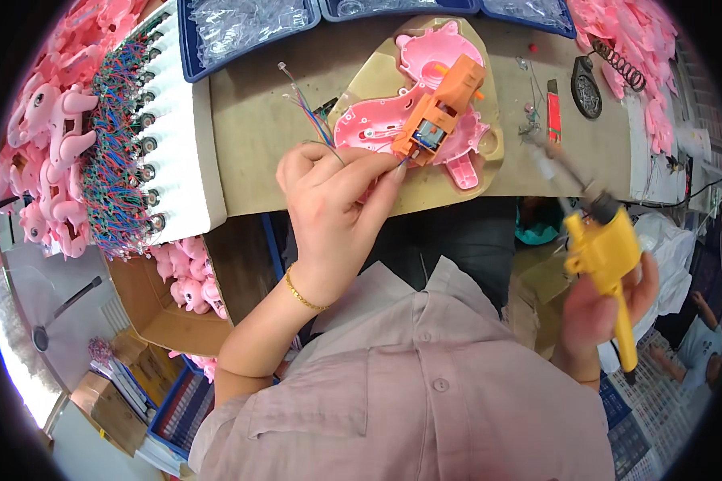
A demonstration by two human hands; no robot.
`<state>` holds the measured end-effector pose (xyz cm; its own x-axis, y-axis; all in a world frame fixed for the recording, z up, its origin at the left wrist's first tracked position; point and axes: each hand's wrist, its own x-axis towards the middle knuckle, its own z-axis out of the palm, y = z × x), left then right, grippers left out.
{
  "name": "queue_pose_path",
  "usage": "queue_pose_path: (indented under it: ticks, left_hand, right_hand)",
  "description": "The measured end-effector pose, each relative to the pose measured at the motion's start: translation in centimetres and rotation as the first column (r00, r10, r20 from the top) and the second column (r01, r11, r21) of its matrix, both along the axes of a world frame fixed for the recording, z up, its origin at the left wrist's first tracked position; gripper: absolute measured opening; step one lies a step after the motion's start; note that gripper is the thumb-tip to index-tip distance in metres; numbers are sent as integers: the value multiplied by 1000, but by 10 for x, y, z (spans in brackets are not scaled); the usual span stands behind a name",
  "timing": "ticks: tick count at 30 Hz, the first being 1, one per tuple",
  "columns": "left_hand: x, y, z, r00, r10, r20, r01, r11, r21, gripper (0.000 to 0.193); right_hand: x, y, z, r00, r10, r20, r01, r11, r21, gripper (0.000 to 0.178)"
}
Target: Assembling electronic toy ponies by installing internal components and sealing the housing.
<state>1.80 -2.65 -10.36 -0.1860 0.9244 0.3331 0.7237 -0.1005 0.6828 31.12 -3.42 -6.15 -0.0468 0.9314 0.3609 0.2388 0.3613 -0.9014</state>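
My left hand (337, 188) pinches a thin wire between thumb and forefinger at the lower end of an orange gearbox (445, 104). The gearbox has a small motor showing in its opening and lies across a pink toy shell half (369, 120). Under the shell is a tan molded holder (489, 160). Colored wires (309, 112) stick up behind my left hand. On the right, my right hand (606, 305) is wrapped round a yellow soldering gun (606, 248). Its tip points up and left, apart from the gearbox, and is slightly blurred.
Blue trays (249, 28) of clear plastic parts line the back edge. A white rack (176, 128) with bundled wires (120, 152) stands left, beside pink toy bodies (56, 128). A red cutter (553, 112) and a black coil-spring stand (587, 88) lie right. A person (698, 345) sits far right.
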Motion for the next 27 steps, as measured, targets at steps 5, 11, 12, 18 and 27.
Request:
queue_pose_path:
  ticks: [5,11,12,18,27]
  left_hand:
    - [-2,2,12,997,-31,68,35,998,-55,5]
    - [3,-2,6,1000,22,-19,-22,1000,21,5]
    - [4,-3,3,999,25,-21,-24,999,38,6]
    - [4,0,4,1000,22,-9,-22,999,28,5]
    - [1,1,9,1000,-1,8,1,1000,-15,6]
  right_hand:
    - [-2,16,12,790,594,149,-612,774,161,69]
    - [-24,13,2,798,540,266,-598,764,242,63]
    - [-25,14,2,788,549,277,-610,757,235,62]
    - [-31,22,3,750,573,330,-652,724,226,63]
    - [-44,30,6,696,611,377,-693,709,130,57]
